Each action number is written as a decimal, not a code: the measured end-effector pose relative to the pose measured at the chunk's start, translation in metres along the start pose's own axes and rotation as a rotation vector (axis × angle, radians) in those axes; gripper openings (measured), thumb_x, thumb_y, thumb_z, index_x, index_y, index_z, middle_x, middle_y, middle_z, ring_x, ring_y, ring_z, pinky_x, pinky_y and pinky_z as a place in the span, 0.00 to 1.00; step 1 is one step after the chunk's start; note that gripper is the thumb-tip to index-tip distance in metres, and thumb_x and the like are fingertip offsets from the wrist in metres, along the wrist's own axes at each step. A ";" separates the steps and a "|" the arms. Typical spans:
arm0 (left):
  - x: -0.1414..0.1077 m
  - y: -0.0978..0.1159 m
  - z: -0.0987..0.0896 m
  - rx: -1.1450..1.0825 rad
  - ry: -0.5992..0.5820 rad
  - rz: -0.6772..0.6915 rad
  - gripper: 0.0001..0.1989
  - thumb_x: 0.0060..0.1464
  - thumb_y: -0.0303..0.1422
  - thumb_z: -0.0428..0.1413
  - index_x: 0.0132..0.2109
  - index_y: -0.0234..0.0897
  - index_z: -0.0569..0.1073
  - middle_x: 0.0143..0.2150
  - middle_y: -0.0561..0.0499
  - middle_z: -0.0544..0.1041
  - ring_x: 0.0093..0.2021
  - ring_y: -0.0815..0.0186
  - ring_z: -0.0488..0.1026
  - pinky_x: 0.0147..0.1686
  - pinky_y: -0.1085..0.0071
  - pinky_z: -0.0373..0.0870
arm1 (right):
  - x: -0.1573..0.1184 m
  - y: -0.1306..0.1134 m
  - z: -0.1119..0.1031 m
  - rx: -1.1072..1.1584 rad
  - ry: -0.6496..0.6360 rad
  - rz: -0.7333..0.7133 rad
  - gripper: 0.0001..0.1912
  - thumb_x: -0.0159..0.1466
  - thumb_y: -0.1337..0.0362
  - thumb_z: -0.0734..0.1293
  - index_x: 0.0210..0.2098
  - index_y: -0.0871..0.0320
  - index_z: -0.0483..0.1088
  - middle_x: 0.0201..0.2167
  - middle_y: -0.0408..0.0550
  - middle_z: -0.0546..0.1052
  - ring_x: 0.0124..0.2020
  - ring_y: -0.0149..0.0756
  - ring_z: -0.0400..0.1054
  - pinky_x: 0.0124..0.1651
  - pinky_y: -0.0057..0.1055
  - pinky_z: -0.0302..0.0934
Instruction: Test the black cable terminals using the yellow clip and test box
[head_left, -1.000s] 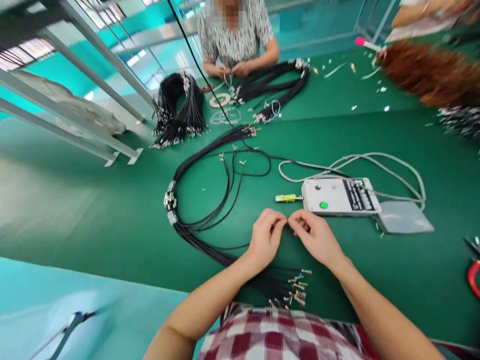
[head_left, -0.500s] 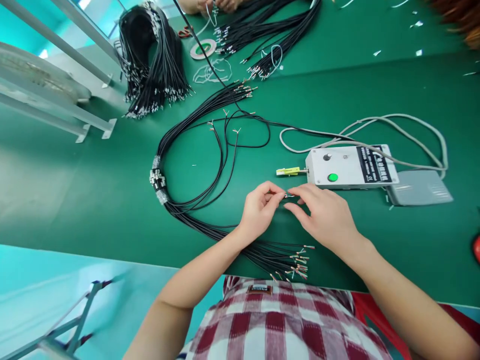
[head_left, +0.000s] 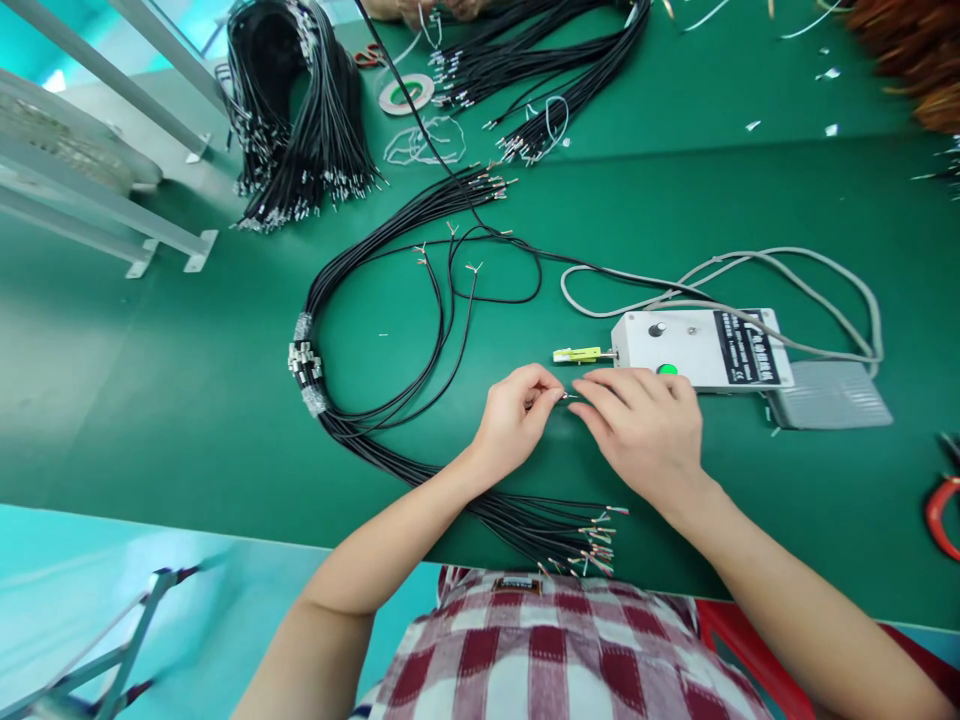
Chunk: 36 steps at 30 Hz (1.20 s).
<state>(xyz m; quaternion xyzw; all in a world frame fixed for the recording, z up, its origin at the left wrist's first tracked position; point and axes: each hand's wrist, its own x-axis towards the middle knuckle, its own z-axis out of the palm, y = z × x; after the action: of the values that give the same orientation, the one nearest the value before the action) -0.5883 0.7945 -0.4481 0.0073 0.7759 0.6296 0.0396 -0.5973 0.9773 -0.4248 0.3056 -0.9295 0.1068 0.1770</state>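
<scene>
My left hand [head_left: 517, 412] pinches the end of a thin black cable, its short stripped wires [head_left: 568, 397] poking out past the fingertips. Facing it, my right hand [head_left: 641, 425] has thumb and forefinger slightly apart around the wire tips; it does not appear to grip them. Below both hands lie the many loose ends [head_left: 600, 535] of a black cable bundle [head_left: 390, 462], with coloured wires showing. Clear wrap and white connectors [head_left: 305, 362] gather the bundle at its bend. Just beyond my right hand sits a white control box [head_left: 675, 345] with a yellow-green clip-like tip [head_left: 576, 356].
A grey foot pedal [head_left: 829, 395] and looped grey cord [head_left: 862, 285] are beside the box. Further off are hanging black cables [head_left: 300, 120], a tape roll [head_left: 406, 95], more cables [head_left: 540, 60] and another person's hands [head_left: 450, 8]. Red-handled tool [head_left: 937, 515] at right.
My right hand's fingers have come a little closer to the wire tips, with the thumb and forefinger less spread. The left hand keeps its pinch. The whole view has shifted slightly.
</scene>
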 end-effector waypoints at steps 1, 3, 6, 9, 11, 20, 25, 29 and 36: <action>0.000 0.000 0.000 0.006 -0.003 0.002 0.07 0.61 0.33 0.55 0.34 0.36 0.71 0.31 0.52 0.71 0.28 0.71 0.66 0.28 0.75 0.62 | 0.002 -0.001 0.001 0.010 -0.002 -0.021 0.08 0.70 0.63 0.64 0.42 0.53 0.77 0.42 0.44 0.83 0.42 0.38 0.70 0.43 0.39 0.49; 0.002 -0.001 -0.002 0.015 0.000 0.007 0.07 0.61 0.32 0.55 0.34 0.36 0.71 0.31 0.52 0.71 0.28 0.71 0.66 0.29 0.75 0.62 | 0.007 0.001 0.003 0.024 0.006 -0.033 0.10 0.70 0.64 0.63 0.36 0.53 0.76 0.38 0.42 0.83 0.40 0.36 0.70 0.43 0.39 0.48; 0.006 -0.001 -0.006 -0.001 0.024 -0.006 0.07 0.60 0.32 0.55 0.34 0.35 0.70 0.29 0.53 0.70 0.26 0.73 0.64 0.26 0.76 0.59 | 0.015 0.011 0.004 -0.008 0.022 0.002 0.09 0.70 0.65 0.63 0.37 0.55 0.76 0.40 0.44 0.83 0.42 0.38 0.69 0.44 0.40 0.47; 0.013 -0.004 -0.012 -0.053 0.040 -0.045 0.08 0.59 0.33 0.55 0.33 0.35 0.69 0.25 0.55 0.67 0.22 0.74 0.60 0.23 0.75 0.54 | 0.023 0.023 0.007 -0.073 -0.013 -0.021 0.08 0.70 0.65 0.63 0.43 0.56 0.75 0.45 0.46 0.82 0.47 0.42 0.67 0.46 0.42 0.46; 0.017 -0.006 -0.014 -0.082 0.047 -0.069 0.08 0.59 0.34 0.56 0.33 0.35 0.69 0.25 0.56 0.66 0.21 0.75 0.59 0.22 0.75 0.53 | 0.027 0.028 0.010 -0.101 -0.068 -0.059 0.08 0.70 0.65 0.63 0.45 0.58 0.73 0.47 0.47 0.81 0.49 0.43 0.66 0.47 0.42 0.46; 0.035 -0.013 -0.016 -0.129 0.065 -0.103 0.08 0.55 0.34 0.58 0.32 0.35 0.69 0.26 0.55 0.67 0.21 0.75 0.59 0.21 0.76 0.52 | 0.041 0.032 0.022 -0.189 -0.210 -0.111 0.09 0.68 0.72 0.60 0.38 0.56 0.71 0.37 0.50 0.79 0.45 0.43 0.65 0.45 0.43 0.48; 0.047 -0.020 -0.015 -0.070 0.074 -0.099 0.07 0.54 0.32 0.58 0.32 0.35 0.70 0.25 0.56 0.67 0.20 0.76 0.59 0.20 0.77 0.52 | 0.048 0.039 0.029 -0.109 -0.201 -0.086 0.15 0.68 0.75 0.58 0.28 0.53 0.65 0.26 0.44 0.74 0.39 0.39 0.65 0.49 0.41 0.50; 0.050 -0.024 -0.012 -0.023 0.072 -0.099 0.06 0.55 0.31 0.57 0.32 0.35 0.69 0.25 0.56 0.68 0.20 0.76 0.59 0.21 0.77 0.53 | 0.050 0.041 0.030 -0.029 -0.197 -0.063 0.15 0.68 0.74 0.59 0.26 0.53 0.63 0.24 0.44 0.72 0.39 0.38 0.65 0.50 0.42 0.51; 0.052 -0.020 -0.007 0.073 0.087 -0.075 0.05 0.57 0.29 0.55 0.31 0.35 0.69 0.25 0.56 0.69 0.21 0.75 0.61 0.22 0.76 0.54 | 0.052 0.039 0.026 -0.064 -0.224 -0.081 0.16 0.69 0.71 0.58 0.26 0.54 0.67 0.25 0.47 0.75 0.39 0.41 0.65 0.49 0.44 0.49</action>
<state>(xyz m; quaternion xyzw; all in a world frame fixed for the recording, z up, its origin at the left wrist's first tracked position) -0.6403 0.7866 -0.4691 -0.0476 0.7991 0.5986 0.0291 -0.6666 0.9724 -0.4318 0.3469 -0.9333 0.0351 0.0858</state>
